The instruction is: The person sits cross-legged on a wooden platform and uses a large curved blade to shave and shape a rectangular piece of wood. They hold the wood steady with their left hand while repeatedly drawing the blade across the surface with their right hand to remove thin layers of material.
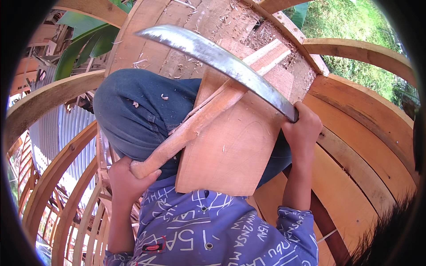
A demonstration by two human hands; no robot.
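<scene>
My left hand [128, 179] is closed round the rounded lower end of a roughly shaped wooden piece [191, 126]. This piece slants up and to the right, and its far end is squared. In my right hand [304, 126] is a long curved machete [199, 49] with a bright, worn steel blade. The hand hides whatever handle it has. The blade lies across the wooden piece, its tip pointing to the upper left. A broad, flat wooden board [226, 153] rests on my lap beneath both, its lower edge against my shirt.
Wood shavings [235, 20] litter the plank floor [177, 57] ahead of my knees. Curved wooden ribs [57, 95] rise on both sides, with side planks [355, 146] at the right. Beyond lie corrugated metal sheets [71, 128], green leaves [84, 42] and grass [350, 26].
</scene>
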